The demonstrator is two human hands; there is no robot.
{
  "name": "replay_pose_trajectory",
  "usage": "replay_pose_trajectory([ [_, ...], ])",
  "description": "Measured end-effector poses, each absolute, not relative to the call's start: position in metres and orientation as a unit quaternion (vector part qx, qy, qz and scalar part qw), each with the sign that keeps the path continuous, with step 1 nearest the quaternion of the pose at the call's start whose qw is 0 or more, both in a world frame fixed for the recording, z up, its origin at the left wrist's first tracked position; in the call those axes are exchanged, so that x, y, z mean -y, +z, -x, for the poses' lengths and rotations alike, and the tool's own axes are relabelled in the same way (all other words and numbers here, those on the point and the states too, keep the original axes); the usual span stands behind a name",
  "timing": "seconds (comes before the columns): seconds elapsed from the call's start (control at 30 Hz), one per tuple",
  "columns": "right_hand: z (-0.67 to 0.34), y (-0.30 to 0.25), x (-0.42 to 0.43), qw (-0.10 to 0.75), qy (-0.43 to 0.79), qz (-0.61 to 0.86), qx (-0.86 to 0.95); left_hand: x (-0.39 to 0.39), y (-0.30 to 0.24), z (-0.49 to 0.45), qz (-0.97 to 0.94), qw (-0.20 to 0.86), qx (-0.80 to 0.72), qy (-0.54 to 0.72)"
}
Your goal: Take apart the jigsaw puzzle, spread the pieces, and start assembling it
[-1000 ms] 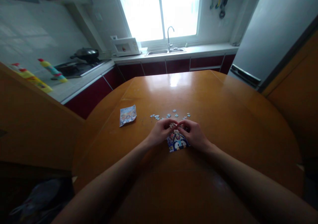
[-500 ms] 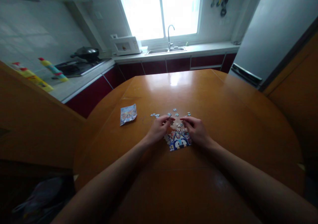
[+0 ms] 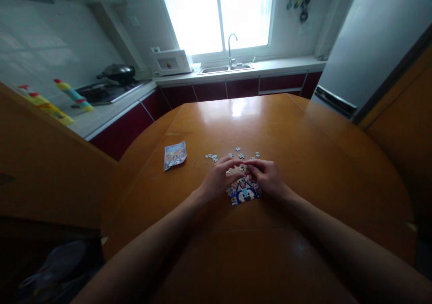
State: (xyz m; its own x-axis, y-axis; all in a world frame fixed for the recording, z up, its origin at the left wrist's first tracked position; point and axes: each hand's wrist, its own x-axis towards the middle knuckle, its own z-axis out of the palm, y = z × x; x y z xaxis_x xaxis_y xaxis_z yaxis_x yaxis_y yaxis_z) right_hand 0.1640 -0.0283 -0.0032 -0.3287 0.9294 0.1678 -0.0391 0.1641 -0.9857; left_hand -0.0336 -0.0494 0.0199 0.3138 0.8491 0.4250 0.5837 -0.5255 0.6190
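A partly joined jigsaw puzzle with a blue and white cartoon face lies flat on the table in front of me. Over its upper left side is my left hand, thumb and fingers apart, with loose pieces showing in the gap. My right hand rests at the puzzle's upper right, its thumb and forefinger pinched; what lies between them is too small to make out. The fingertips of both hands meet or nearly meet. Loose puzzle pieces are scattered just beyond my hands, with more pieces to the left.
A crumpled picture sheet or packet lies left on the wooden table. Behind the table runs a counter with a microwave, a sink and a wok on the stove. A fridge stands at the right.
My left hand has moved right and its fingers have spread from a pinch. A loose piece beyond my hands now sits against another. My right hand has barely shifted.
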Motion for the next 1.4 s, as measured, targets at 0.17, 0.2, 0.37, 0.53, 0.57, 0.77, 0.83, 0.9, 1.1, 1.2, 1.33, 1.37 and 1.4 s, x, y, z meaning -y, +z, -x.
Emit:
replay_pose_trajectory([
  [0.17,-0.162,0.002,0.035,0.466,0.542,0.330,0.617,0.057,0.026,0.026,-0.774,0.223,-0.437,0.400],
  [0.2,-0.162,0.002,0.035,0.473,0.514,0.340,0.629,0.056,0.026,0.025,-0.766,0.229,-0.441,0.407],
  [0.37,-0.162,-0.002,0.032,0.473,0.405,0.408,0.667,0.054,0.022,0.022,-0.736,0.245,-0.454,0.440],
  [0.53,-0.166,0.004,0.029,0.499,0.493,0.346,0.623,0.045,0.013,0.027,-0.695,0.327,-0.466,0.439],
  [0.57,-0.168,0.005,0.027,0.510,0.490,0.349,0.615,0.042,0.010,0.030,-0.685,0.331,-0.479,0.438],
  [0.77,-0.184,-0.002,0.011,0.491,0.353,0.440,0.664,0.028,0.001,0.048,-0.757,0.173,-0.525,0.347],
  [0.83,-0.189,-0.003,0.009,0.408,0.278,0.477,0.727,0.030,0.006,0.052,-0.782,0.129,-0.525,0.309],
  [0.9,-0.192,0.002,0.011,0.323,0.201,0.511,0.771,0.036,0.015,0.055,-0.794,0.139,-0.528,0.267],
  [1.1,-0.183,0.014,0.029,0.249,0.142,0.522,0.804,0.055,0.034,0.061,-0.805,0.268,-0.509,0.141],
  [1.2,-0.177,0.014,0.036,0.235,0.146,0.507,0.817,0.052,0.028,0.063,-0.792,0.303,-0.504,0.162],
  [1.33,-0.174,0.014,0.043,0.195,0.141,0.421,0.875,0.043,0.024,0.066,-0.764,0.314,-0.523,0.211],
  [1.37,-0.174,0.014,0.044,0.182,0.138,0.408,0.884,0.042,0.025,0.067,-0.757,0.316,-0.529,0.218],
  [1.4,-0.174,0.014,0.045,0.171,0.138,0.405,0.888,0.041,0.025,0.067,-0.751,0.314,-0.535,0.228],
])
